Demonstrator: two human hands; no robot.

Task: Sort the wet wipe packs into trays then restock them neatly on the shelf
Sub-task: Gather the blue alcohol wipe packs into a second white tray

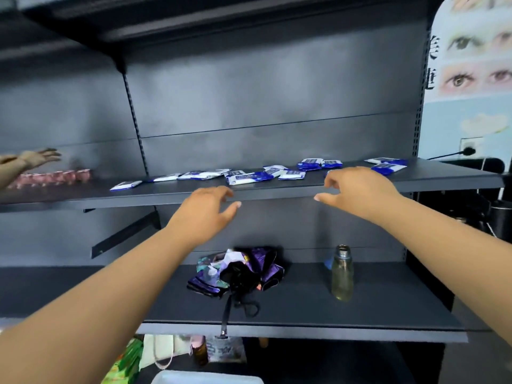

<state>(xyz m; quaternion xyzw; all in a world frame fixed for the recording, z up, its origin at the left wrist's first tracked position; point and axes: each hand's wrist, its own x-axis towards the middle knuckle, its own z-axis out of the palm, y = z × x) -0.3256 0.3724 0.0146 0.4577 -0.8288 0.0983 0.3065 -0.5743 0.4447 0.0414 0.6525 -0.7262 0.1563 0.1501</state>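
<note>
Both arms reach toward the upper shelf (277,191), where blue-and-white wet wipe packs (250,177) lie scattered flat along its far half, from a lone pack at the left (126,185) to a small cluster at the right end (388,165). The left hand (206,210) hovers at the shelf's near edge with fingers loosely spread and holds nothing; the right hand (360,189) is raised just beside the packs, fingers curved and thumb apart, also holding nothing. No pack is in a tray yet, and none stands in a neat row, so the sorting appears not to have begun. A pale tray-like rim (207,378) shows at the bottom of the view, though what it is cannot be told for certain. The lower shelf (304,325) carries a folded umbrella (238,270) and a clear bottle (342,273). At far left, another person's hand (38,157) stretches over a row of small pink items (52,177). Gathering, traying and restocking all seem left to do.
</note>
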